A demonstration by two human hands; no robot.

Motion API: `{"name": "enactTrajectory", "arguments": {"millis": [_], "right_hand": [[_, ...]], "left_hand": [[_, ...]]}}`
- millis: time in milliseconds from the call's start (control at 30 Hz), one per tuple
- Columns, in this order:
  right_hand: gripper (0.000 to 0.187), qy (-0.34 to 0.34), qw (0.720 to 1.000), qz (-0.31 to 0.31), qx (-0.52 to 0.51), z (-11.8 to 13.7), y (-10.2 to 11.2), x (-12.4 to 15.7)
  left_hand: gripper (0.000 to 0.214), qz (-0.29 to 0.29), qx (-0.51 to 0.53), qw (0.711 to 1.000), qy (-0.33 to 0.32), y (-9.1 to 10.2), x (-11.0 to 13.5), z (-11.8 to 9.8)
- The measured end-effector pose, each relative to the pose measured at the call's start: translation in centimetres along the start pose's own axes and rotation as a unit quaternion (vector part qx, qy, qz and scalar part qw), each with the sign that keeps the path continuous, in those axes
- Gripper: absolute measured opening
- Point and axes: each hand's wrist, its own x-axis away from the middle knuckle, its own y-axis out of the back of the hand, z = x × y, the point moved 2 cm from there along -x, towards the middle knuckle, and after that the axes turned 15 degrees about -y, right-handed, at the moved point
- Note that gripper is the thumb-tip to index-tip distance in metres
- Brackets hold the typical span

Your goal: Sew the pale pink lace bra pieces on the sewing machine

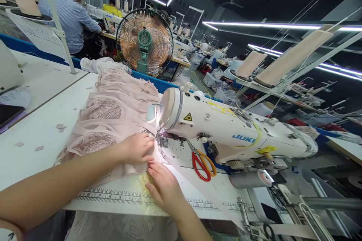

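Note:
Pale pink lace-and-mesh fabric (104, 109) is heaped on the white sewing table, and its near edge runs up to the needle area of a JUKI sewing machine (209, 120). My left hand (138, 148) presses on this cloth just left of the presser foot, fingers bent and close together. Lower and to the right, my right hand (164, 183) has its fingertips closed at the cloth's edge, near my left thumb. Pale yellow lace (144, 182) shows beside my right thumb. The exact pinch beneath both hands is hidden.
Red-and-orange-handled scissors (202, 163) lie beneath the machine arm. A grey thread spool (250, 179) is at its right. A pale band (198, 186) crosses the table's printed ruler (113, 196). Behind the fabric stands a large fan (144, 41); a person in a striped shirt (63, 19) sits beyond.

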Motion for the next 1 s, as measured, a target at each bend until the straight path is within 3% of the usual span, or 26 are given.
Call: {"name": "enactTrajectory", "arguments": {"millis": [167,367,600,1000], "right_hand": [[0.028,0.0,1.0,0.005,-0.017,0.2,0.1,0.1],[0.03,-0.014,1.0,-0.023,0.008,-0.4,-0.2,0.0],[0.03,-0.023,0.998,-0.045,0.037,-1.0,-0.6,0.1],[0.03,-0.029,0.998,-0.038,0.037,-0.9,-0.3,0.0]], "left_hand": [[0.038,-0.002,0.005,1.0,0.003,0.4,-0.4,0.0],[0.042,0.016,-0.018,0.999,0.036,-0.6,-0.5,0.1],[0.033,0.01,-0.019,0.998,0.06,-0.4,-0.7,-0.2],[0.028,0.021,-0.03,0.998,0.052,-0.3,-0.4,-0.3]]}}
